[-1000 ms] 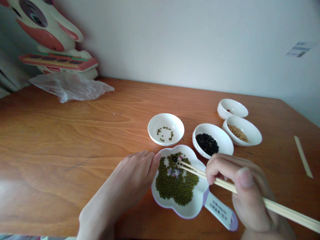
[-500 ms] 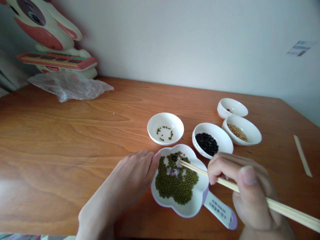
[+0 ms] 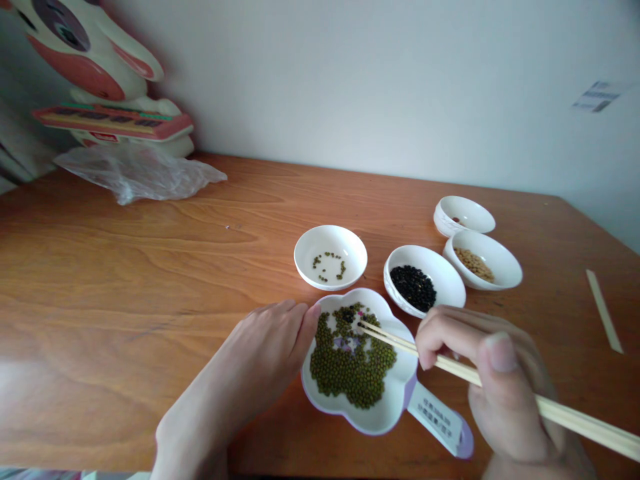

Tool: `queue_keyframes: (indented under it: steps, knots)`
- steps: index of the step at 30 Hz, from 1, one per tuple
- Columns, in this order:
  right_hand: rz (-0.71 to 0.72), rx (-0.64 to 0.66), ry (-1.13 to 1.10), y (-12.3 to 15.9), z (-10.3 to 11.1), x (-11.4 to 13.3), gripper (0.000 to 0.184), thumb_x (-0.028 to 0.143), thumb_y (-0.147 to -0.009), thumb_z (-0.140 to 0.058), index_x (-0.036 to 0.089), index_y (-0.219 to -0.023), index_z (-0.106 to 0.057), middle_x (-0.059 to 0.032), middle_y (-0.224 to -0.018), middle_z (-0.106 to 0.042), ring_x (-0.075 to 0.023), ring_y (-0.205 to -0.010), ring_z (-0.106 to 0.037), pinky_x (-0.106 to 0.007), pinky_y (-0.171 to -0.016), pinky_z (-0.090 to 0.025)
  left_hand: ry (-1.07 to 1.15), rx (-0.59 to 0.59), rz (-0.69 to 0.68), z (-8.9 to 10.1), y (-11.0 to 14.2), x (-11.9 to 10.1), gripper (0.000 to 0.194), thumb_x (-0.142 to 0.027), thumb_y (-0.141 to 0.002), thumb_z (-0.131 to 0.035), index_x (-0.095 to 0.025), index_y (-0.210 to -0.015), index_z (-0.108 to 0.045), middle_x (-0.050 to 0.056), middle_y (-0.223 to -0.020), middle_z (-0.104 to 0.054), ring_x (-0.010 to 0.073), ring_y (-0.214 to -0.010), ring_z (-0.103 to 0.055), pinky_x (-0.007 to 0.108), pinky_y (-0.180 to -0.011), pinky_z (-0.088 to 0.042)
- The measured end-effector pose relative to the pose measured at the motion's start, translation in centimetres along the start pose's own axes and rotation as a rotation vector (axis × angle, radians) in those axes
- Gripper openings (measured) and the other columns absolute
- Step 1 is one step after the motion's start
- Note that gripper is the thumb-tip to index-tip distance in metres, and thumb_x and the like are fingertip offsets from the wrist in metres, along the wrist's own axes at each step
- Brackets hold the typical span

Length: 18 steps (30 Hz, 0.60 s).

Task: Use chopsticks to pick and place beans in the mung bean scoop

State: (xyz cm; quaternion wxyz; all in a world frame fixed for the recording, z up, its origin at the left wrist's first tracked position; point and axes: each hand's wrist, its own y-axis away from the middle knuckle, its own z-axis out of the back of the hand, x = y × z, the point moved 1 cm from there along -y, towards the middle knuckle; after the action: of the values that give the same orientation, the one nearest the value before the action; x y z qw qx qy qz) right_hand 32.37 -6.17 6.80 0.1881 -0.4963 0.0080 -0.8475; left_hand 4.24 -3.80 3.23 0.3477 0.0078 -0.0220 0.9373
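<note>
My left hand [image 3: 273, 347] is closed on the left rim of a white flower-shaped dish [image 3: 367, 421] with a lilac edge and a labelled handle, its thumb on the rim. Green mung beans [image 3: 350, 380] cover much of the dish's inside, with a few black beans [image 3: 349, 317] near its top. My right hand [image 3: 500, 380] grips a pair of wooden chopsticks [image 3: 450, 367]. Their tips are inside the dish, slightly parted, with a dark speck at them, perhaps a black bean. Whether it is pinched I cannot tell.
Behind the dish stand a white bowl [image 3: 331, 233] with a few mung beans, a bowl of black beans [image 3: 413, 288], a bowl of tan beans [image 3: 475, 265] and another bowl [image 3: 475, 213]. A pale strip [image 3: 604, 312] lies right; a plastic bag [image 3: 140, 175] and cow toy [image 3: 115, 120] are left.
The chopstick tips have parted slightly, and a dark speck now shows at them. My left hand, the dish and the bowls stay as they were.
</note>
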Motion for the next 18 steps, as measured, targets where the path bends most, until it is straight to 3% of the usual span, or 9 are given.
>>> queue_keyframes:
  steps: [10, 18]
  knots:
    - [0.006, -0.009, 0.019, -0.22, -0.02, 0.2, 0.065, 0.066, -0.111, -0.025, 0.023, -0.075, -0.059, -0.0028, -0.071, -0.062, -0.0192, -0.064, -0.057, -0.036, -0.062, -0.035, 0.207, -0.057, 0.075, -0.13, -0.12, 0.2, 0.035, -0.018, -0.113, -0.035, -0.018, -0.119, -0.07, 0.008, -0.104, -0.079, 0.0218, -0.092, -0.076, 0.035, -0.09, -0.065]
    - [0.026, -0.02, 0.0, -0.03, 0.01, 0.06, 0.062, 0.06, -0.113, -0.025, 0.023, -0.075, -0.058, -0.0024, -0.07, -0.061, -0.0193, -0.066, -0.058, -0.037, -0.065, -0.036, 0.125, -0.043, 0.049, -0.47, -0.01, 0.15, 0.038, -0.015, -0.113, -0.033, -0.017, -0.117, -0.071, 0.011, -0.104, -0.078, 0.0234, -0.09, -0.076, 0.038, -0.087, -0.065]
